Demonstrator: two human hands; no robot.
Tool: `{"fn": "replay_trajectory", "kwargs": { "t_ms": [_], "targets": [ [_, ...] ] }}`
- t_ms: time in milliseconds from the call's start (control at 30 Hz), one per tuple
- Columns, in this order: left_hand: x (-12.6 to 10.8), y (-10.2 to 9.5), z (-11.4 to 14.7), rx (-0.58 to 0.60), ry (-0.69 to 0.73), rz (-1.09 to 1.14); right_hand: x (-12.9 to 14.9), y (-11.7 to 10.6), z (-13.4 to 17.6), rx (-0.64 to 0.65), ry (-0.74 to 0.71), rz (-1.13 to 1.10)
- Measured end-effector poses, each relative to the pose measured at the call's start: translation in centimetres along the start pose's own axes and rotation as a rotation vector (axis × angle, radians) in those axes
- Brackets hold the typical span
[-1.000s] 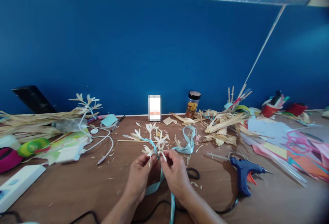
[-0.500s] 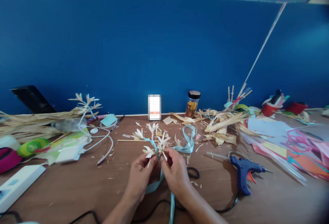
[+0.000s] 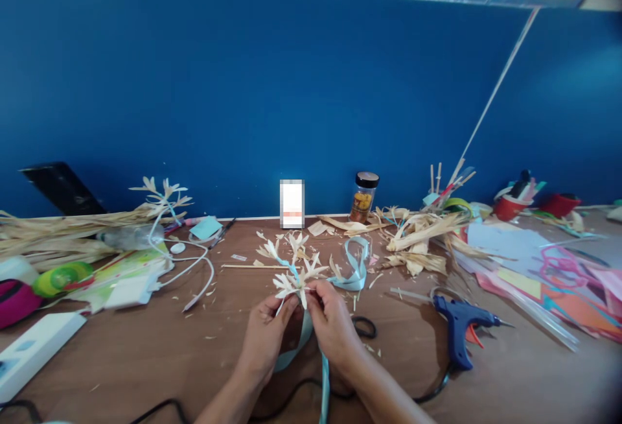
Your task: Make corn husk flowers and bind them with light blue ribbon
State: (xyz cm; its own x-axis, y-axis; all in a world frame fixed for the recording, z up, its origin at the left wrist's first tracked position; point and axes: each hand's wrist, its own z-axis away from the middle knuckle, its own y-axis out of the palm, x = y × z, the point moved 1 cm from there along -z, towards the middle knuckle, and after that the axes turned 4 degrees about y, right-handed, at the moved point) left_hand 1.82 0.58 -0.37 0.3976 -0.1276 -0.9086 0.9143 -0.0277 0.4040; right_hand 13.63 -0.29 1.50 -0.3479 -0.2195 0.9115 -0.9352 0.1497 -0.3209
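Between my hands is a small spray of pale husk flowers point(image 3: 300, 278), its stem wrapped in light blue ribbon. My left hand point(image 3: 266, 336) pinches it low on the left, just under the petals. From the right, the closed fingers of my right hand point(image 3: 335, 330) grip the same spray; their tips are partly hidden by petals. Light blue ribbon point(image 3: 324, 388) trails below the right hand, and another length of it loops down between the hands. Behind the spray, a loose curl of blue ribbon point(image 3: 358, 267) and a thin stick point(image 3: 250, 266) lie on the brown table point(image 3: 160, 359).
On the right rests a blue glue gun point(image 3: 457, 327) with its black cord. Dry husks point(image 3: 427, 233) and a black-lidded jar point(image 3: 364, 197) stand behind. To the left are a white power strip point(image 3: 41, 353), a white cable point(image 3: 211, 275) and another flower spray point(image 3: 168, 197).
The flower spray has turned in my fingers, and its nearer blossoms now bunch together above the fingertips. Both hands stay in nearly the same place.
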Motion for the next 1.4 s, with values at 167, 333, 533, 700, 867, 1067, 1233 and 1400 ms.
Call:
{"fn": "replay_trajectory", "kwargs": {
  "t_ms": [167,333,533,700,867,1067,1233,1400],
  "targets": [
    [-0.1,0.0,0.1,0.016,0.026,-0.036,-0.3,0.1,0.1,0.006,0.004,-0.019],
    [-0.2,-0.1,0.0,0.012,0.006,-0.064,-0.2,0.2,0.3,0.034,-0.003,0.024],
    [-0.6,0.1,0.1,0.048,0.019,-0.031,-0.2,0.1,0.2,0.024,-0.029,0.107],
    [-1.4,0.8,0.3,0.089,0.009,0.05,-0.3,0.2,0.3,-0.024,0.024,0.058],
    [-1.4,1.0,0.4,0.122,0.004,0.079,-0.1,0.2,0.2,-0.005,-0.005,0.067],
    [-1.1,0.6,0.1,0.093,0.038,0.104,0.1,0.2,0.2,0.06,-0.023,0.012],
    [-0.9,0.1,-0.2,0.047,-0.003,0.145,-0.2,0.4,0.1,0.07,0.001,0.019],
    [-0.4,0.2,0.0,0.069,-0.047,0.211,-0.1,0.3,-0.1,0.081,0.014,-0.047]
  ]
}}
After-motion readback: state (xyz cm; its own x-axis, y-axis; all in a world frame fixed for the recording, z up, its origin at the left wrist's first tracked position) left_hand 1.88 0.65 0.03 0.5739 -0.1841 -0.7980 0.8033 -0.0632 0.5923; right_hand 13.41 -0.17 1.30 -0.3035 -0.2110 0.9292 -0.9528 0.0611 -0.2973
